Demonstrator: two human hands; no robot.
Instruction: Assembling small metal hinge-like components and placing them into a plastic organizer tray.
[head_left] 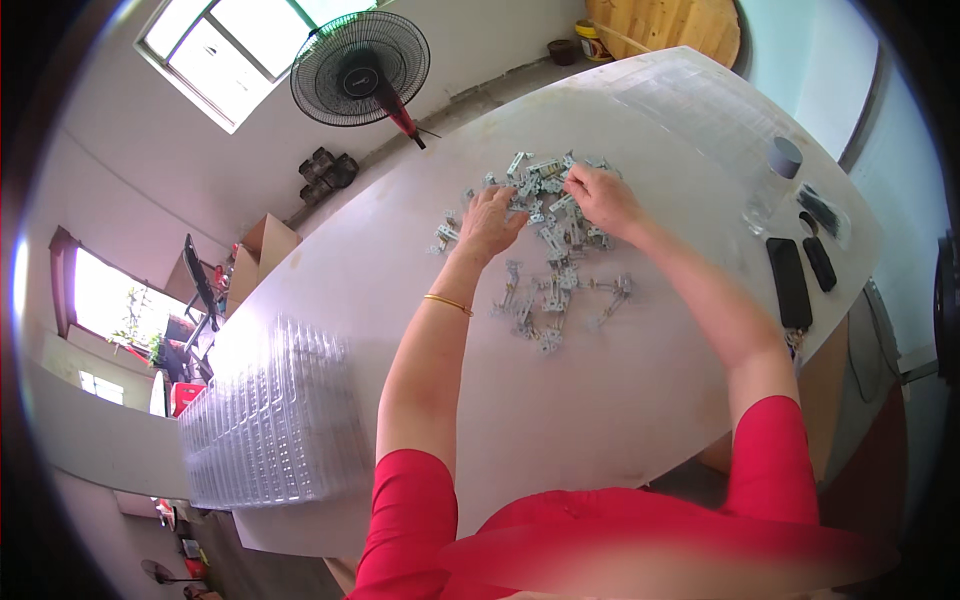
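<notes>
A loose pile of small grey metal bracket-like parts lies toward the far middle of the white table. My left hand rests at the pile's left side, its fingers stretched and somewhat apart, with nothing visible gripped. On the right of the pile, my right hand has its fingers curled together among the parts. Whatever sits between those fingertips is hidden. Closer to me, several more metal parts with thin rods form a looser group, which neither hand touches.
Stacked clear plastic trays stand at the table's left. Along the right lie a clear bottle with a grey cap, a black phone, a dark oblong item and a small plastic bag. A fan stands beyond the table.
</notes>
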